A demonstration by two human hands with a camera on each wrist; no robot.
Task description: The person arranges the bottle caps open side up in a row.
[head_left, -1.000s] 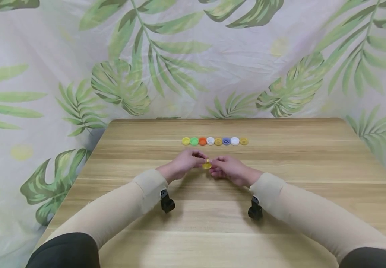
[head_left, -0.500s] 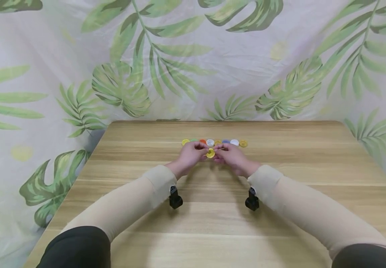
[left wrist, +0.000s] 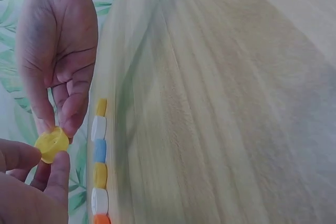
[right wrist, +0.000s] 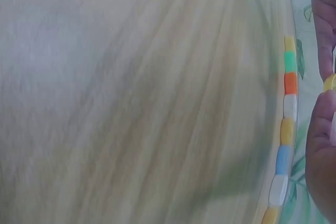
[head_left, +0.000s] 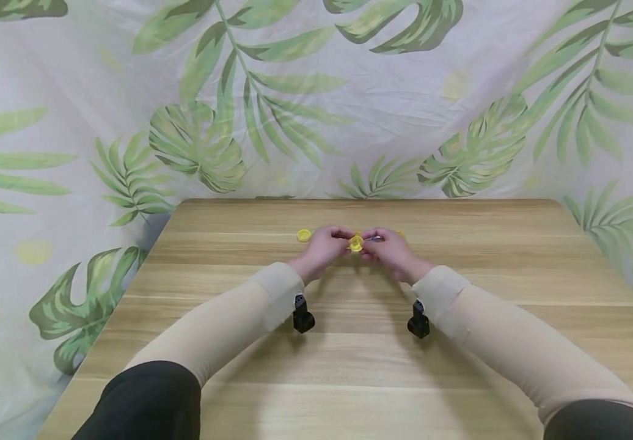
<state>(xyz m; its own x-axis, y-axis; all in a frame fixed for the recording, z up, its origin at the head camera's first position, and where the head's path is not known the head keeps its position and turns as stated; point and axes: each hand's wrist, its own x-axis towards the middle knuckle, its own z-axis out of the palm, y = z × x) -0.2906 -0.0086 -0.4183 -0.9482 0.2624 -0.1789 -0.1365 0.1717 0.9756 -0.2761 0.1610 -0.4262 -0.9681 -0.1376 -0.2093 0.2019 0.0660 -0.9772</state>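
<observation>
Between my hands, just above the table, is a round yellow bottle cap (head_left: 356, 244). My left hand (head_left: 325, 249) pinches its left edge with thumb and fingers. From the other side, my right hand (head_left: 392, 253) holds its right edge. In the left wrist view the yellow cap's flat face shows, with fingertips at its rim; the right hand (left wrist: 60, 51) reaches in from above and the left hand (left wrist: 29, 192) from below. The right wrist view catches only slivers of both hands and the cap (right wrist: 329, 83) at its right edge.
Behind the hands a row of coloured bottle caps (right wrist: 287, 131) lies side by side near the table's far edge. In the head view the hands cover most of it; its leftmost yellow cap (head_left: 304, 235) shows. A leaf-patterned cloth (head_left: 294, 91) hangs behind the wooden table (head_left: 360, 360).
Both hands have moved away from the body and slightly right, carrying the yellow cap up to the row. The cap has tilted, and the hands now hide most of the row.
</observation>
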